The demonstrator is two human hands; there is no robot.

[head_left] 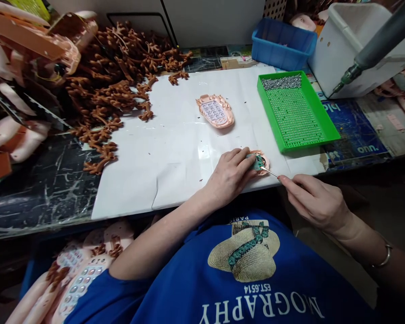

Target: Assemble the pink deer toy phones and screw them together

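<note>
My left hand [230, 173] is closed on a pink plastic shell [263, 171] at the front edge of the white board. Inside the shell shows a small green circuit board [258, 162], with my left fingertips over part of it. Pinched in my right hand [315, 200] is a thin metal tool [270, 172], its tip touching the circuit board or just above it. Its handle is hidden in my fingers, so the exact kind of tool cannot be told. Another pink shell with a keypad face [216, 111] lies farther back on the board.
A green tray [299, 112] with many small screws [281, 82] stands at the right. Brown branch-like plastic parts [121, 67] are heaped at the left. Behind are a blue bin [283, 47] and a white bin [337, 49]. An electric screwdriver [364, 56] hangs at upper right.
</note>
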